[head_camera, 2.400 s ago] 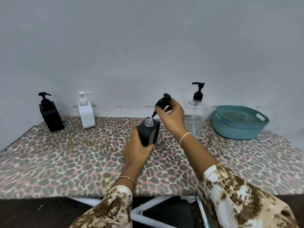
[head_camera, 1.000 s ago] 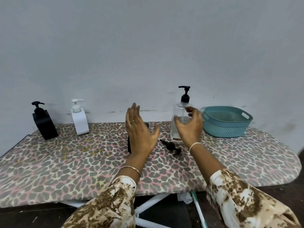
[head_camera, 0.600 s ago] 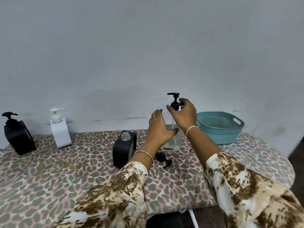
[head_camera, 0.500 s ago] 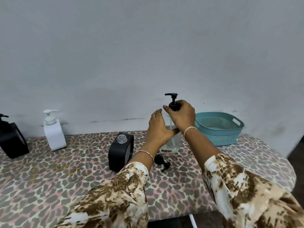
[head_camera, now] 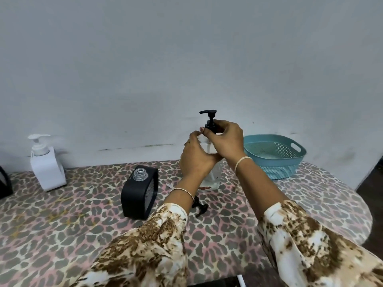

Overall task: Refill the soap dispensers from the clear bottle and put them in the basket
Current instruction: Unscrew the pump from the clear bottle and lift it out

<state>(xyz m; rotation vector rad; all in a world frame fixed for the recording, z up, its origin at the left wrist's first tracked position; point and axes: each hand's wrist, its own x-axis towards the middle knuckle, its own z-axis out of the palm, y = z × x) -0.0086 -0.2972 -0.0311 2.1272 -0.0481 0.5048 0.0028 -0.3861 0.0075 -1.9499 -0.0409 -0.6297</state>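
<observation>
Both hands are up on the clear bottle (head_camera: 209,179) at the middle of the surface (head_camera: 62,220): the left hand (head_camera: 195,160) is wrapped around its body, gripping it upright, while the right hand (head_camera: 227,139) pinches the black collar of its pump head (head_camera: 209,119), whose spout points left above the fingers. The bottle stands on the surface, its base showing just below the left wrist. Down by that wrist a loose black pump (head_camera: 200,206) lies on its side on the leopard-print cover, partly hidden by the sleeve. Just to its left sits the open black dispenser (head_camera: 139,195), upright, its clear threaded neck bare and uncapped. Further left, against the wall (head_camera: 186,59), the white dispenser (head_camera: 46,164) stands with its pump on, and at the very left edge a sliver of another black object (head_camera: 5,187) shows, too cropped to make out. Over on the right, behind the right forearm, the teal basket (head_camera: 275,156) rests on the surface, well apart from the open dispenser.
</observation>
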